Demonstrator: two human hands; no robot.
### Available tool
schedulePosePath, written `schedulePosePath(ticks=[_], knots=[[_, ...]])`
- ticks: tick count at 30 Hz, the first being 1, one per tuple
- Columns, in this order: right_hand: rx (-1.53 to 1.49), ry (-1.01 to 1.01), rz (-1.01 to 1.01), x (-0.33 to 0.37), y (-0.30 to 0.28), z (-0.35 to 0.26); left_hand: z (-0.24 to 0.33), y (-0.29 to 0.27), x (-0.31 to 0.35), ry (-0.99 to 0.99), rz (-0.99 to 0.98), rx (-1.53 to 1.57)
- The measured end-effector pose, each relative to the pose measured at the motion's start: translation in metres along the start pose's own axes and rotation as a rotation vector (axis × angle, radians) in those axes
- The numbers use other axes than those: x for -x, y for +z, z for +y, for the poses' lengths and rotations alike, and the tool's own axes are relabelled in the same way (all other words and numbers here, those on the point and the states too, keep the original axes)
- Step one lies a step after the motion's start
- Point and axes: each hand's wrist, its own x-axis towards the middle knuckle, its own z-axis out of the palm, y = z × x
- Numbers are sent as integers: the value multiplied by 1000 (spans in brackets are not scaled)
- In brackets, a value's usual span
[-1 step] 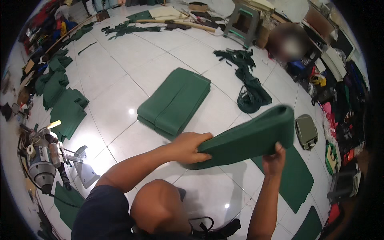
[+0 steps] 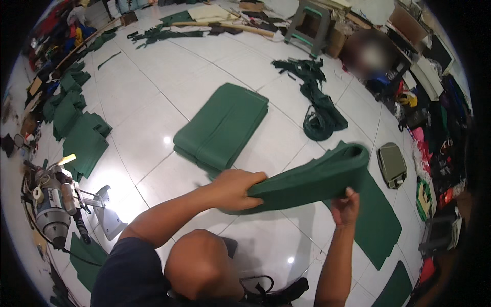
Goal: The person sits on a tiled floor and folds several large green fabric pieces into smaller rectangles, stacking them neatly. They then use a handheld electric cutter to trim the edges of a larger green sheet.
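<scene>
A long folded strip of green fabric (image 2: 307,180) stretches across in front of me above the floor, its right end looped over in a soft bend. My left hand (image 2: 236,189) is closed round the strip's left end, thumb on top and fingers beneath. At the lower right edge of the strip, my right hand (image 2: 346,209) is closed with its fingertips at the fabric; part of its grip is hidden. Just beyond my left hand lies a thick folded stack of green fabric (image 2: 222,125) on the tiled floor.
Flat green pieces (image 2: 376,227) lie at the right, and more green pieces (image 2: 84,140) at the left. A tangle of green scraps (image 2: 319,105) is farther off. A lit lamp (image 2: 110,215), a motor-like machine (image 2: 51,207), an olive case (image 2: 392,165) and a grey stool (image 2: 308,28) stand around.
The strip's looped right end has sunk slightly and shifted a little left. Both hands have moved a little left, and the right hand sits slightly lower.
</scene>
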Motion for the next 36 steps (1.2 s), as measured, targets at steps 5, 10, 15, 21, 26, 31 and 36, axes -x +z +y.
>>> schedulePosePath(ticks=[5,10,15,21,26,31,36], knots=[[173,629,110,58,-93,93,-23,47,35,-128,-172,-348],[1224,525,-244,48,-92,115,-91,110,71,-204,-107,-465],[1314,345,-549,22,-56,106,-94,111,64,-285,-102,-464],[1199,461,-613,5,-69,116,-92,113,60,-291,-35,-442],[1111,519,-338,25,-69,128,-113,88,106,-288,55,-457],[994,416,-141,36,-63,145,-127,61,160,-248,116,-397],[874,429,-119,34,-59,155,-148,64,175,-335,98,-178]])
